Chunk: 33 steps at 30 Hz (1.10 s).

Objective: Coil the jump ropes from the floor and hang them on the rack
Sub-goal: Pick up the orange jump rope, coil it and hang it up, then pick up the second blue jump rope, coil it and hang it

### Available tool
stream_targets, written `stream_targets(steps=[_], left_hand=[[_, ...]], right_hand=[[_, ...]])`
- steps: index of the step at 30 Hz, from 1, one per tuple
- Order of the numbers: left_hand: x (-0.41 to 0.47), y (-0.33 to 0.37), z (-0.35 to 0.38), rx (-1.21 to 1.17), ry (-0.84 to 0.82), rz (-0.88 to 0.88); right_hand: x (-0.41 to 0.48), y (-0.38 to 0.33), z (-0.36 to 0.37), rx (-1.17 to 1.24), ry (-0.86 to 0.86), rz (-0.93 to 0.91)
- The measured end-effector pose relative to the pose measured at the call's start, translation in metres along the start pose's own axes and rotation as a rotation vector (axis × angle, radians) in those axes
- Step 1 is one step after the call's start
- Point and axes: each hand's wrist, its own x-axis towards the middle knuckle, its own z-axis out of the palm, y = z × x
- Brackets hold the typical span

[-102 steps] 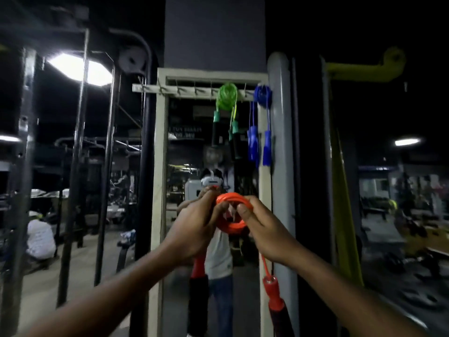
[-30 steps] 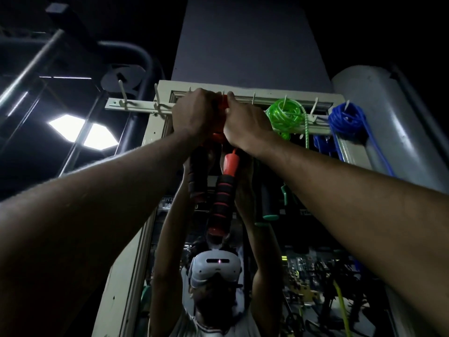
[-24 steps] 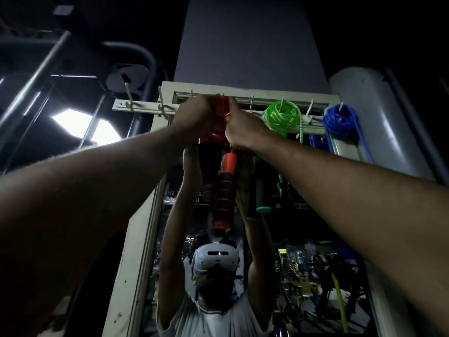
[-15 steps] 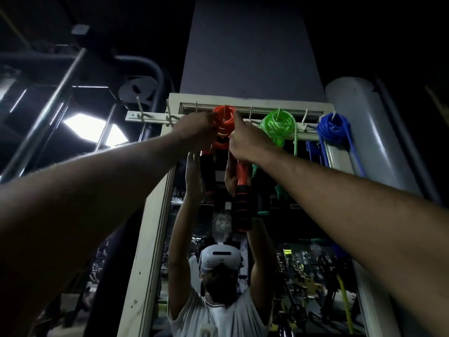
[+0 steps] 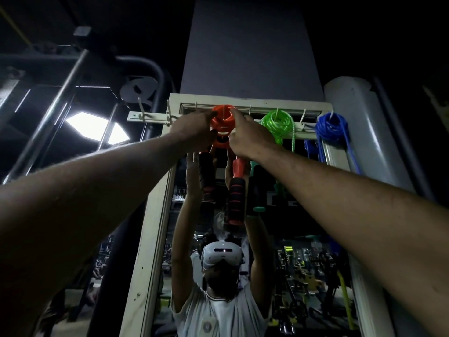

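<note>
An orange coiled jump rope hangs over a hook of the white rack above a mirror. My left hand holds the coil's left side and my right hand holds its right side, fingers curled on it. Its two black-and-red foam handles dangle below my hands. A green coiled rope hangs on a hook to the right, and a blue coiled rope hangs farther right.
The cream-framed mirror reflects a person with raised arms wearing a white headset. A grey pillar stands at the right; dark steel gym frames and a bright ceiling light lie at the left. Empty hooks remain at the rack's left end.
From chest height, both hands raised the orange coil to the rack. In the last second the coil settled over a hook, and the handles swung down below it.
</note>
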Motion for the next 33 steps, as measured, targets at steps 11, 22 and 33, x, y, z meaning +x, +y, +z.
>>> stream_targets(steps=[11,22,33], left_hand=[[-0.06,0.056,-0.011,-0.198,0.154,-0.018],[-0.255,0.233,-0.026,-0.562,-0.258,0.002],[-0.536,0.453,-0.087,-0.983,-0.903,0.092]], right_hand=[[-0.062,0.024,-0.048,0.053,0.177,-0.102],[-0.304,0.103,-0.15,0.195,0.051,0.138],[-0.656,0.105,-0.319,0.091,-0.412,0.767]])
